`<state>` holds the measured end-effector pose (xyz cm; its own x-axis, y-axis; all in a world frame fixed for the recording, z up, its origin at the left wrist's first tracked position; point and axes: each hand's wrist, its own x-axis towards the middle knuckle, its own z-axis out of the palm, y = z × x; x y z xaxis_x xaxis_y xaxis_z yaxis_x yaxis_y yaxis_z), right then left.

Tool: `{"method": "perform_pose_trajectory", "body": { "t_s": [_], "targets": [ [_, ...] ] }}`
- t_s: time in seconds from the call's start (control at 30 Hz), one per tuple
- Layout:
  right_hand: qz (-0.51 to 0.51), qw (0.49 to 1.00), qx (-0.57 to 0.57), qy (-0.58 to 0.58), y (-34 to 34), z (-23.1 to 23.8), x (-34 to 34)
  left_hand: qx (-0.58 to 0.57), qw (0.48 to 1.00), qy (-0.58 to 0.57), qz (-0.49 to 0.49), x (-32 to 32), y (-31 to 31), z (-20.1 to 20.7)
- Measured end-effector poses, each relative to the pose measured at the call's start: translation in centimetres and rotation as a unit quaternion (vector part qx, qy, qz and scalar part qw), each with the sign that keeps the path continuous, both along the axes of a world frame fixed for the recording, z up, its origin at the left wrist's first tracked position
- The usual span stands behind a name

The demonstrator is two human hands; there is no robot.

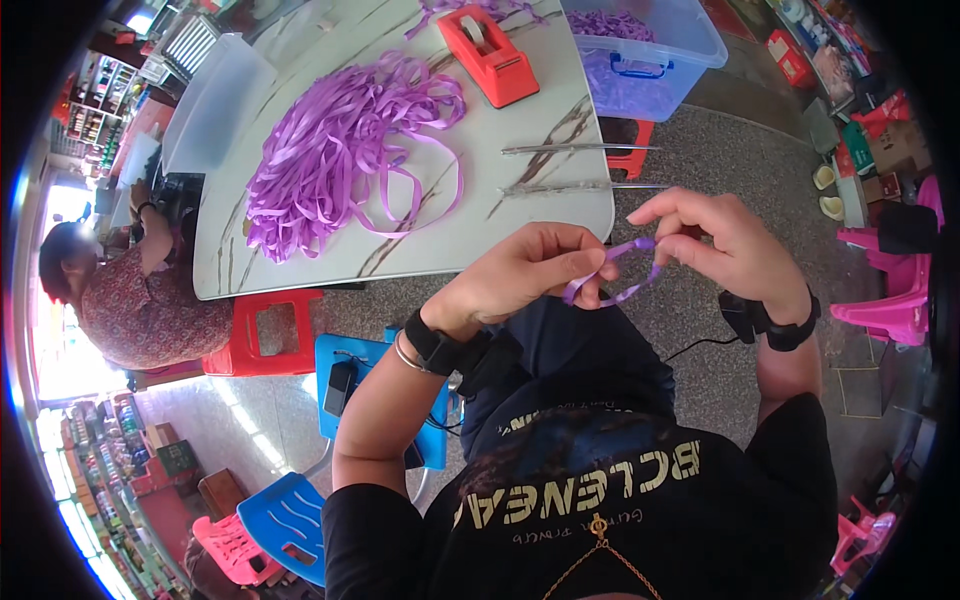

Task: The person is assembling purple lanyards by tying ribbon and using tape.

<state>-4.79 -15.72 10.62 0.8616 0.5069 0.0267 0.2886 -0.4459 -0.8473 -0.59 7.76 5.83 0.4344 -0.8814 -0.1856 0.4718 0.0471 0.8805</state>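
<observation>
A thin purple ribbon hangs in a small loop between my two hands, just off the near right corner of the table. My left hand pinches it between thumb and curled fingers. At the loop's upper right, by a small knot-like bunch, the thumb and fingertips of my right hand close on the ribbon, the index finger reaching out above. On the marble-patterned table lies a big heap of purple ribbon loops. Two thin metal rods jut past the table's right edge, near my hands.
A red tape dispenser stands on the table. Beyond the right edge is a clear bin of purple ribbon. At left, another person sits near a red stool. A blue chair beside me carries a black device and cables.
</observation>
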Motion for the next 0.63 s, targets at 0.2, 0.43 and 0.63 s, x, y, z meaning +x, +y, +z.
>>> {"method": "perform_pose_trajectory", "body": {
  "t_s": [0.2, 0.43, 0.63],
  "targets": [
    [-0.052, 0.992, -0.012, -0.112, 1.3, -0.1, 0.1, -0.015, 0.994, 0.096, 0.051, -0.2, -0.7, 0.5],
    [-0.119, 0.926, -0.037, -0.357, 1.4, -1.4, 0.8, -0.042, 0.995, 0.039, 0.083, 0.2, -1.8, 0.0],
    [-0.231, 0.958, 0.114, 0.125, 1.7, -3.7, -2.6, -0.026, 0.972, -0.146, 0.183, 0.2, -3.1, -0.8]
  ]
}}
